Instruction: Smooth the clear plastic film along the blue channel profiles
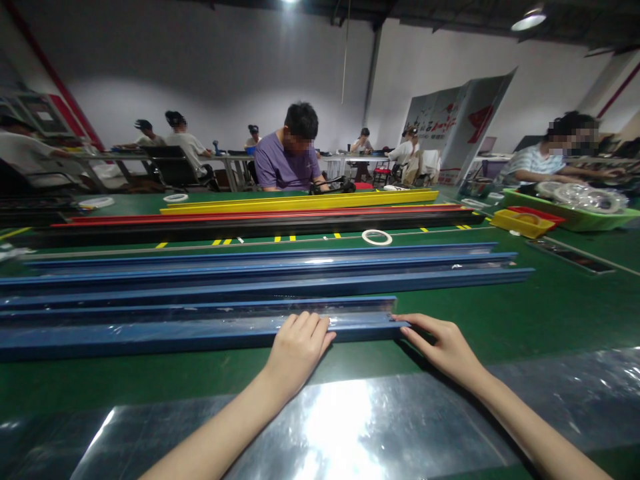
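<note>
A long blue bar [190, 330] wrapped in clear film lies across the green table [550, 313], nearest to me. My left hand [297, 347] rests on its top near the right end, fingers curled over the edge. My right hand [443, 343] touches the bar's right end with fingers stretched out and holds nothing. Two longer blue bars [280, 273] lie just behind it.
A sheet of clear plastic film [350, 420] lies under my forearms. Farther back lie black, red and yellow bars [300, 200] and a white tape ring [377, 237]. A green tray [575, 213] and a yellow tray [520, 223] stand at right. Several people sit at tables beyond.
</note>
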The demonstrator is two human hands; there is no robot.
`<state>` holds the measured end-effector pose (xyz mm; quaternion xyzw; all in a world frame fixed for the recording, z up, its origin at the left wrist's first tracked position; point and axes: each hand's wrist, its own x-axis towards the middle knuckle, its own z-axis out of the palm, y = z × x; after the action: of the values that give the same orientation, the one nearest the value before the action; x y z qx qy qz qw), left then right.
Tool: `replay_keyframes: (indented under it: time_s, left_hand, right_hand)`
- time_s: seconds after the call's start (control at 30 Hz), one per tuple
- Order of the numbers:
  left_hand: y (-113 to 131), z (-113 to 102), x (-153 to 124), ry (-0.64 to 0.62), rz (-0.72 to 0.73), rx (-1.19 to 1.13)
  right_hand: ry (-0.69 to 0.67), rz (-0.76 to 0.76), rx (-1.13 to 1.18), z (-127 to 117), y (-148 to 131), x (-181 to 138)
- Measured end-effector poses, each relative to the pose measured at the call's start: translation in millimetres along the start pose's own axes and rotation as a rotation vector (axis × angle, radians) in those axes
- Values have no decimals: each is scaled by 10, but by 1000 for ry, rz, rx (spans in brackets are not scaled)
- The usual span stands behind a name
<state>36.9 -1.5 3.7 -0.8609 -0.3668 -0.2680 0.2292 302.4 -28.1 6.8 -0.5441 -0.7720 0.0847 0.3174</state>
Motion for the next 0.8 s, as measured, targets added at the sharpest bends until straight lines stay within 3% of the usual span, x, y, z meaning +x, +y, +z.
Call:
replay_keyframes:
  time_s: [0.5, 0.8]
  left_hand:
    - [11, 1, -5, -7, -47, -87]
    - [52, -43, 8, -77, -113, -93]
  right_hand:
    - [-43, 7, 3, 11, 16, -7]
    - [-72, 12, 2, 5, 21, -8]
